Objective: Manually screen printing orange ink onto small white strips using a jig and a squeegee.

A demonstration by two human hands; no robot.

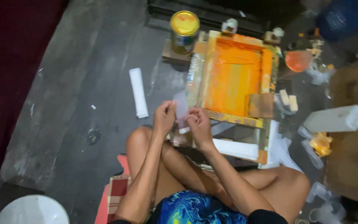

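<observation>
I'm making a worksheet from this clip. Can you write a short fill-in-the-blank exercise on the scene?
1. Both hands, left hand and right hand, hold a small clear ____.
2. The wooden frame has a screen coloured ____.
3. The can has a ____ lid.

Missing words: bag; orange; yellow

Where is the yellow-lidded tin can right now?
In the head view, the yellow-lidded tin can stands top centre on a small wooden block on the floor, just left of the orange-stained wooden screen frame.
</observation>
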